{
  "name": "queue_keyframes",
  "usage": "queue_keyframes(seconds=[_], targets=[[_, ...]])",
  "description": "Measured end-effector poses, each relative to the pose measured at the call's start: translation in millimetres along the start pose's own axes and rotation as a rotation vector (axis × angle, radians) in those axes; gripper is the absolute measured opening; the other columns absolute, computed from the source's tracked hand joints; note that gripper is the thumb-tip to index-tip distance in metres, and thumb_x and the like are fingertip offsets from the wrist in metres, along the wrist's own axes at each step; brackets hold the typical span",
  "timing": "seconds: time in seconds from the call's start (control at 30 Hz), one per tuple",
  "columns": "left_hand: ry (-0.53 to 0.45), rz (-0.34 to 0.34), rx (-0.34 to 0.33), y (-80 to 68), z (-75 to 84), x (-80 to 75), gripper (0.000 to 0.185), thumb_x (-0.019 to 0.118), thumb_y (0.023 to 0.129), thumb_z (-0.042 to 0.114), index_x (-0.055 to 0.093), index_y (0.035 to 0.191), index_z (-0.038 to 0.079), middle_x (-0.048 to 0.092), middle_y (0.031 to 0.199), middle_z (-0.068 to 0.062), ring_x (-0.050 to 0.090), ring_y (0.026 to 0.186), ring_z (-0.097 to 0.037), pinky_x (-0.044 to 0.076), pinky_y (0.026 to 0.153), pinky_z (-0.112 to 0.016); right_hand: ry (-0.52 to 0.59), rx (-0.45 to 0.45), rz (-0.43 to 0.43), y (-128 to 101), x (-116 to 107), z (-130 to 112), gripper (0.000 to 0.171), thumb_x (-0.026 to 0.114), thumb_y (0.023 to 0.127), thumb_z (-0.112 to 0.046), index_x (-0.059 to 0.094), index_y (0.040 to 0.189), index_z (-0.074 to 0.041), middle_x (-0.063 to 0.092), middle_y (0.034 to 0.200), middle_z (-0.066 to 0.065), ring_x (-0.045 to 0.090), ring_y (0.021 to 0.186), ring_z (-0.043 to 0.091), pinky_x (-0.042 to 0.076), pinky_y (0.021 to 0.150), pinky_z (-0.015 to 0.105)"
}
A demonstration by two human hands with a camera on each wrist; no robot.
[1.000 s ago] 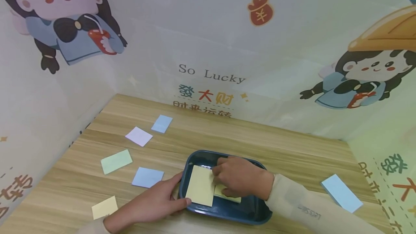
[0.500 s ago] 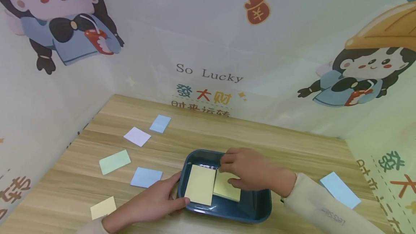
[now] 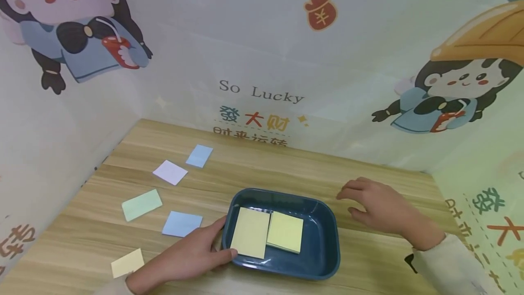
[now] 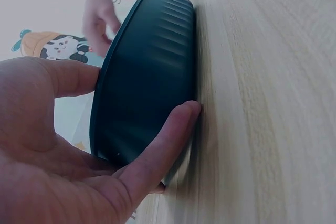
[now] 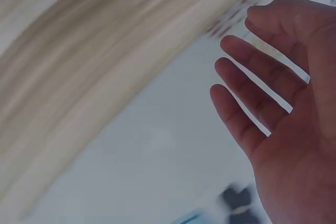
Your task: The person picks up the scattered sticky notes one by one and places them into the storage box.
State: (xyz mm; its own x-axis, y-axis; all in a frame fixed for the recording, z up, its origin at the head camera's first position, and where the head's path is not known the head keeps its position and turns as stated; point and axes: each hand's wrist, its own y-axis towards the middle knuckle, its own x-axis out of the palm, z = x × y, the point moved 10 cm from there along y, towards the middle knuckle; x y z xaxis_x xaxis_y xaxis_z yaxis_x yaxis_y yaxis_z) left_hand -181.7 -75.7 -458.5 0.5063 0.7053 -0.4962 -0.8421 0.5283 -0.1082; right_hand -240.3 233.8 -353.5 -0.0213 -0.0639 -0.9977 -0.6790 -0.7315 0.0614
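Left hand (image 3: 196,251) is gripping the blue tray (image 3: 323,236) by its rim; right hand (image 3: 378,206) is hovering over the bench (image 3: 266,172), fingers spread, holding nothing.

a dark blue tray (image 3: 323,258) is holding two pale yellow notes (image 3: 266,231). light blue (image 3: 182,223), green (image 3: 141,204), lilac (image 3: 169,172) and yellow (image 3: 127,262) notes are lying on the light wood-grain table (image 3: 380,267). cartoon prints are covering the pale walls (image 3: 262,35).

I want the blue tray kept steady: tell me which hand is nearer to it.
Left. The left hand grips the blue tray at its near left rim; the right hand hovers apart from it, beyond its right edge, holding nothing.
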Motion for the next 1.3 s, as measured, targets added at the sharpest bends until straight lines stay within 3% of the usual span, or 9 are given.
queue_keyframes(seconds=[0.3, 0.53, 0.63, 0.83, 0.97, 1.13, 1.3], targets=[[-0.012, 0.004, 0.005, -1.5, -1.9, -0.1, 0.086, 0.075, 0.105, 0.036, 0.033, 0.17, 0.0, 0.058, 0.063, 0.011, 0.056, 0.059, -0.006, 0.046, 0.058, -0.03, 0.067, 0.221, -0.074, -70.1, 31.4, 85.5, 0.032, 0.088, 0.088, -0.004, 0.079, 0.119, -0.008, 0.075, 0.12, 0.01, 0.072, 0.109, 0.041, 0.059, 0.087, 0.057], [-0.019, -0.004, 0.007, -1.0, -3.2, 1.2, 0.084, 0.075, 0.105, 0.035, 0.034, 0.169, 0.0, 0.066, 0.067, 0.008, 0.057, 0.059, -0.006, 0.045, 0.057, -0.029, 0.118, 0.341, -0.1, -116.9, 47.3, 127.0, 0.039, 0.094, 0.085, -0.015, 0.076, 0.118, -0.006, 0.074, 0.119, 0.012, 0.073, 0.095, 0.032, 0.059, 0.074, 0.042], [-0.015, -0.003, 0.002, -0.8, -4.0, 1.2, 0.084, 0.075, 0.105, 0.035, 0.034, 0.169, -0.001, 0.067, 0.068, 0.008, 0.058, 0.06, -0.006, 0.045, 0.057, -0.029, 0.154, 0.382, -0.113, -130.4, 49.9, 137.0, 0.045, 0.095, 0.084, -0.014, 0.074, 0.122, -0.002, 0.071, 0.122, 0.017, 0.073, 0.095, 0.033, 0.059, 0.073, 0.041], [-0.008, 0.008, 0.015, -1.3, -2.7, 1.2, 0.084, 0.075, 0.104, 0.035, 0.035, 0.168, 0.0, 0.065, 0.067, 0.01, 0.058, 0.061, -0.007, 0.046, 0.058, -0.03, 0.21, 0.477, -0.176, -150.5, 58.5, 148.0, 0.054, 0.095, 0.083, -0.014, 0.07, 0.128, 0.003, 0.066, 0.124, 0.029, 0.072, 0.098, 0.042, 0.06, 0.074, 0.052], [-0.009, 0.004, 0.024, -0.9, -1.4, 1.3, 0.082, 0.075, 0.105, 0.034, 0.035, 0.168, 0.0, 0.066, 0.068, 0.01, 0.058, 0.061, -0.006, 0.047, 0.059, -0.03, 0.213, 0.529, -0.207, -159.4, 65.2, 150.8, 0.055, 0.094, 0.084, -0.019, 0.069, 0.129, 0.002, 0.065, 0.122, 0.028, 0.07, 0.1, 0.044, 0.059, 0.074, 0.056], [-0.009, 0.002, 0.024, -0.2, 0.1, 0.6, 0.082, 0.075, 0.105, 0.034, 0.035, 0.169, 0.0, 0.066, 0.068, 0.009, 0.058, 0.061, -0.006, 0.046, 0.058, -0.029, 0.204, 0.543, -0.181, -162.6, 66.7, 152.1, 0.057, 0.095, 0.086, -0.022, 0.068, 0.129, 0.003, 0.065, 0.118, 0.024, 0.07, 0.097, 0.043, 0.059, 0.074, 0.057], [-0.007, 0.007, 0.021, -0.5, 0.2, 0.0, 0.084, 0.075, 0.104, 0.034, 0.034, 0.169, 0.001, 0.065, 0.067, 0.01, 0.058, 0.061, -0.006, 0.045, 0.058, -0.03, 0.185, 0.595, -0.194, -162.6, 69.1, 156.2, 0.056, 0.09, 0.09, -0.03, 0.067, 0.131, 0.001, 0.064, 0.118, 0.027, 0.07, 0.094, 0.043, 0.058, 0.072, 0.059]])
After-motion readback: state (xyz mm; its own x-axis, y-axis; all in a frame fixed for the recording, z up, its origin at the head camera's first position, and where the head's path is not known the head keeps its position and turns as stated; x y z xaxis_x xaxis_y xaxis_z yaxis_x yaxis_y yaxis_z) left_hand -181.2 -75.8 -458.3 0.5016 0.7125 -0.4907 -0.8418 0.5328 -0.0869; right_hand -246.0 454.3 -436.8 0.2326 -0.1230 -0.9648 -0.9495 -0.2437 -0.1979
